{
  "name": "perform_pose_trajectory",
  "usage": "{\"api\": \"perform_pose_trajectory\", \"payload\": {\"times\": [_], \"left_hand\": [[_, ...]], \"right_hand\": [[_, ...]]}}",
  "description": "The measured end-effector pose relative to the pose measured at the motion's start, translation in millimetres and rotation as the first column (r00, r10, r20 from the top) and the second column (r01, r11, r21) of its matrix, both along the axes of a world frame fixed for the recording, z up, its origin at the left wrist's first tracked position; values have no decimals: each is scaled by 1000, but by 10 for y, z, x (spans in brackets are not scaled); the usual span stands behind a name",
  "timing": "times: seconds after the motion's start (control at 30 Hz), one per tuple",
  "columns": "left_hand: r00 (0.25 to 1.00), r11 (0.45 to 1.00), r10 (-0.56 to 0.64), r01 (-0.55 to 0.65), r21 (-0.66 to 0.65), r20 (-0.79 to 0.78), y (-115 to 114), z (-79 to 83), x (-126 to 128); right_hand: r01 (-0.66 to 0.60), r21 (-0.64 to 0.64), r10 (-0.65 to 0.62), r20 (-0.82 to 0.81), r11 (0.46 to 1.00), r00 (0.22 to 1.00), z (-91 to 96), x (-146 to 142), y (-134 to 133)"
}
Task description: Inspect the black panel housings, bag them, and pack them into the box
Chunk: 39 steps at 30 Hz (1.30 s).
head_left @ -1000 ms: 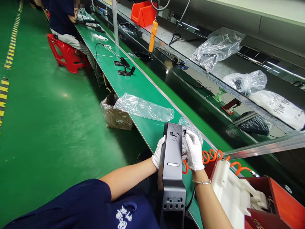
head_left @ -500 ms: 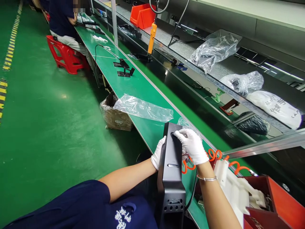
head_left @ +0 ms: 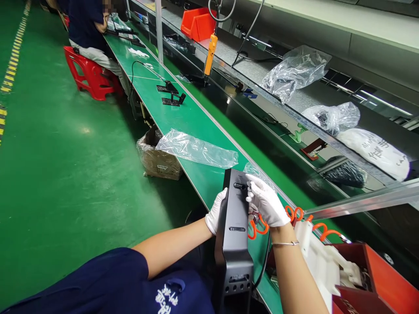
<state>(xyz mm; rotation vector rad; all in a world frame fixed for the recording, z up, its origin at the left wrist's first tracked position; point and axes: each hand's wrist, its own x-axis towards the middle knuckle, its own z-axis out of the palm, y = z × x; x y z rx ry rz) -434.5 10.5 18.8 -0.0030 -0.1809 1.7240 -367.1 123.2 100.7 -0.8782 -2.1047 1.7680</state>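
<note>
A long black metal housing leans upright in front of me, with slots in its face and a row of round holes near its lower end. My left hand, in a white glove, is closed around its left edge. Beside the upper slot, at the right edge, is my right hand, also gloved. Its thumb and fingers are pinched together, and a small dark thing seems to show between them, too small to name. Fingers of the left hand behind the housing are hidden.
A clear plastic bag lies on the green bench, above a cardboard box. Orange coiled hose and red bins are at right. An orange electric screwdriver hangs ahead. A co-worker sits farther along.
My right hand has drawn back slightly right from the upper slot, which now shows uncovered. The left hand keeps its hold on the housing.
</note>
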Motion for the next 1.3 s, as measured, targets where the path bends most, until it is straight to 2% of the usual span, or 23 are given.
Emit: {"api": "perform_pose_trajectory", "payload": {"times": [0.07, 0.13, 0.3, 0.43, 0.53, 0.63, 0.77, 0.9, 1.0, 1.13, 1.3], "left_hand": [[999, 1000, -29, 29, -1, 17, -12, 2, -4], [997, 997, -71, 71, -32, -7, -31, -36, -8], [985, 987, -152, 147, -68, -81, -49, -187, -18], [980, 983, -162, 150, -109, -113, -34, -214, -2], [988, 984, -111, 93, -154, -108, -19, -189, 22], [996, 984, -29, 13, -178, -84, 3, -176, 41], [997, 985, 47, -56, -164, -57, 33, -183, 51], [998, 989, 55, -59, -134, -39, 23, -193, 55], [1000, 994, -4, 1, -106, -24, -13, -229, 57], [990, 987, -141, 140, -74, -18, -47, -316, 50], [989, 986, -146, 146, -83, 9, -50, -358, 39]], "right_hand": [[23, -96, -29, -59, 995, 998, -40, 23, 19], [48, -78, -52, -49, 996, 997, -82, 31, 52], [24, 142, -32, 54, 990, 998, -41, -11, 187], [-106, 359, 61, 136, 927, 989, 167, -115, 226], [-187, 437, 116, 185, 880, 976, 280, -205, 209], [-182, 452, 87, 223, 873, 971, 252, -267, 209], [-84, 366, -21, 274, 927, 961, 48, -272, 205], [-33, 273, -50, 292, 961, 955, -104, -215, 174], [-3, 290, -83, 286, 957, 955, -129, -156, 199], [44, 394, -158, 262, 918, 952, -134, -54, 284], [47, 451, -183, 263, 891, 947, -161, 62, 310]]}}
